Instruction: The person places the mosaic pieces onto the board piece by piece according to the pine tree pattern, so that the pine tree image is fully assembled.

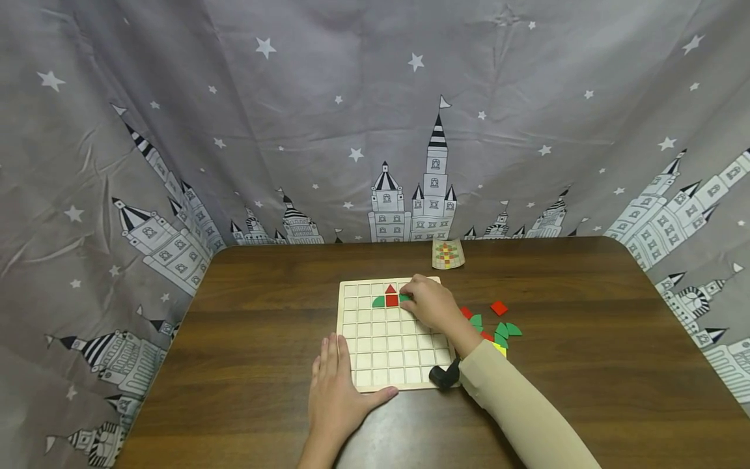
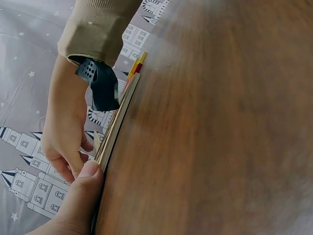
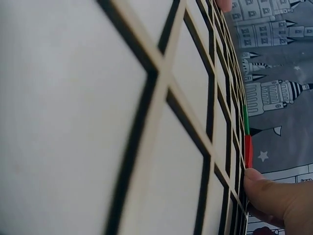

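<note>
Seemingly early: right grip (image 1: 432, 305) pinching green piece (image 1: 403, 298), three tiles (image 1: 391, 300) set leftward, loose pile (image 1: 500, 331) rightward, left grip (image 1: 336, 394) spread against board (image 1: 394, 342).

no readable text, labels, brands, numbers or signs on anything in all 3 views: head, left wrist and right wrist.

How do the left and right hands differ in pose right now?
Fingers: the left hand has its fingers straight along the grid board's left edge, thumb spread out at the near edge; the right hand curls its fingers, pinching a green piece.
Place: the left hand is at the board's near-left corner; the right hand reaches over its far part.
Shared: both are bare.
</note>
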The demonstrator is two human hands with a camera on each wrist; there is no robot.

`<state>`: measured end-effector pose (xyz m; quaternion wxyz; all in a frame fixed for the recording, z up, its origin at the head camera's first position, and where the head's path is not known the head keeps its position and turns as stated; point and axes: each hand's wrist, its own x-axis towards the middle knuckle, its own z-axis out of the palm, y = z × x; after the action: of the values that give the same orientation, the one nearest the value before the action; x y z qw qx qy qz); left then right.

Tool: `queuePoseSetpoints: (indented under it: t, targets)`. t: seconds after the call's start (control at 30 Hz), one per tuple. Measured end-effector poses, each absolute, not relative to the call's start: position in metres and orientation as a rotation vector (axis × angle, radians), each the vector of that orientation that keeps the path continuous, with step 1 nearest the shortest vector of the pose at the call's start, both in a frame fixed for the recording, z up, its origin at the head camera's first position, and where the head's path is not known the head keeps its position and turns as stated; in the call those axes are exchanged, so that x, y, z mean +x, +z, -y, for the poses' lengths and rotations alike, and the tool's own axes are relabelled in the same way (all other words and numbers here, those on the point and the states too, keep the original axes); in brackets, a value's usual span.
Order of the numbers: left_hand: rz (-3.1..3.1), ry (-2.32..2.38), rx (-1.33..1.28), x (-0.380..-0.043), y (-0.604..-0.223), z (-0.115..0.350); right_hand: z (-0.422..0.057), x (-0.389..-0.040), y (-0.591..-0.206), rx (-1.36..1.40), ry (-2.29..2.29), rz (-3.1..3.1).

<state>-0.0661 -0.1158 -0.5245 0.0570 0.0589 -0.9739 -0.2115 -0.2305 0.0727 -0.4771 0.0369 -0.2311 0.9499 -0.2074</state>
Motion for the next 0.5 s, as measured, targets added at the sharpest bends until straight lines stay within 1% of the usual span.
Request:
queuePoseSetpoints:
  t: [0.5]
  targets:
    - [2.938,-0.65,0.166,-0.0656,-0.5237,0.1156,-0.0712,-0.2299,-0.4767,-0.728,-0.668,-2.853]
